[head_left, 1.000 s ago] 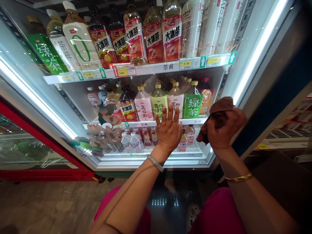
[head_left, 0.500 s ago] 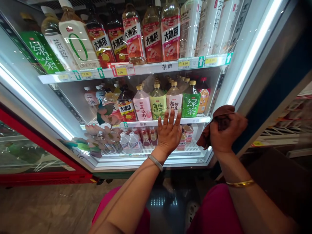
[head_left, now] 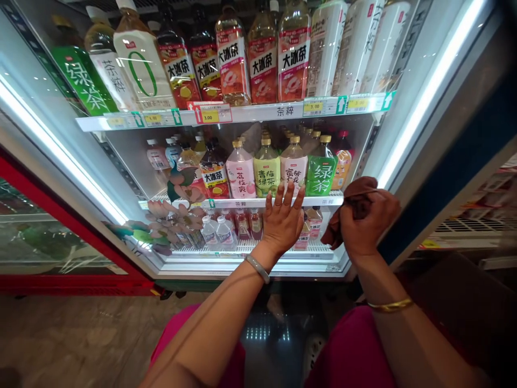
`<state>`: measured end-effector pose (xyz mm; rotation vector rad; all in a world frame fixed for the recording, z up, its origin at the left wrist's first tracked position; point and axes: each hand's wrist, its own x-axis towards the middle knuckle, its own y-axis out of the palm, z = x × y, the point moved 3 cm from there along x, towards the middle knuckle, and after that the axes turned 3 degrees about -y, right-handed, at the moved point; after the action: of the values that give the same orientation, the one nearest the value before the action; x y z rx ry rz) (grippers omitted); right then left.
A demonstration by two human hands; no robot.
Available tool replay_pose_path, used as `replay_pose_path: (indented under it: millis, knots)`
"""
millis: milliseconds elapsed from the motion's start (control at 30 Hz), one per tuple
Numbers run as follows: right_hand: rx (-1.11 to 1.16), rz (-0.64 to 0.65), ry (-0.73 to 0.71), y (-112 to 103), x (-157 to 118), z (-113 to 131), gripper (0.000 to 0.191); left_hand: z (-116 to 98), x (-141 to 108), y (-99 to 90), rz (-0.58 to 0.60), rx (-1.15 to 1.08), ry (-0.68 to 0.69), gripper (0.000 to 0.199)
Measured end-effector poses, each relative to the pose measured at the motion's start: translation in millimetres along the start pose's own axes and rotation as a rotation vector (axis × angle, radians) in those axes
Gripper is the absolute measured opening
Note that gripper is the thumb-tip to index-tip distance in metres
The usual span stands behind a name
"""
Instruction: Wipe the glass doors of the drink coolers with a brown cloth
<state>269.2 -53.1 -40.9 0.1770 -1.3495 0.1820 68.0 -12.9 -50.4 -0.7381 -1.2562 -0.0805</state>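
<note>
With fingers spread, my left hand lies flat toward the glass door of a lit drinks cooler, in front of the lower shelves; a pale bangle circles its wrist. My right hand is closed around a crumpled brown cloth, near the right edge of the door. Part of the cloth hangs below the fingers. Behind the glass, a pink bottle, a yellow-green bottle and a green bottle stand upright on the middle shelf. Flower decals show on the lower left of the glass.
Large tea bottles fill the upper shelf, above price tags. Small clear bottles stand on the bottom shelf. A red-framed cooler adjoins at left, and a rack is at right. Brown floor lies below.
My right hand and the cloth have shifted slightly left. The left hand stays spread in nearly the same spot. The view has turned a little, so the cooler appears further right.
</note>
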Motion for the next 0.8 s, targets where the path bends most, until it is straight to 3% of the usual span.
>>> replay_pose_path:
  millis: [133,200,267,433,633,800]
  knots:
    - [0.114,0.225,-0.219,7,-10,44,0.028,0,0,-0.4,-0.006,-0.014,-0.007,0.077]
    - [0.150,0.272,-0.326,8,-12,58,0.027,0,0,-0.8,-0.006,-0.022,-0.010,0.076]
    - [0.144,0.259,-0.347,8,-9,57,0.026,-1,0,-1.2,0.003,-0.021,-0.013,0.075]
    - [0.062,0.092,-0.105,7,-4,37,0.033,1,-2,-1.5,0.049,-0.025,0.001,0.073]
    - [0.109,0.219,-0.224,16,-18,77,0.028,13,-5,-6.5,0.047,-0.037,0.075,0.063]
    - [0.089,0.123,-0.302,18,-9,68,0.026,24,-12,-15.8,0.046,0.044,0.107,0.064]
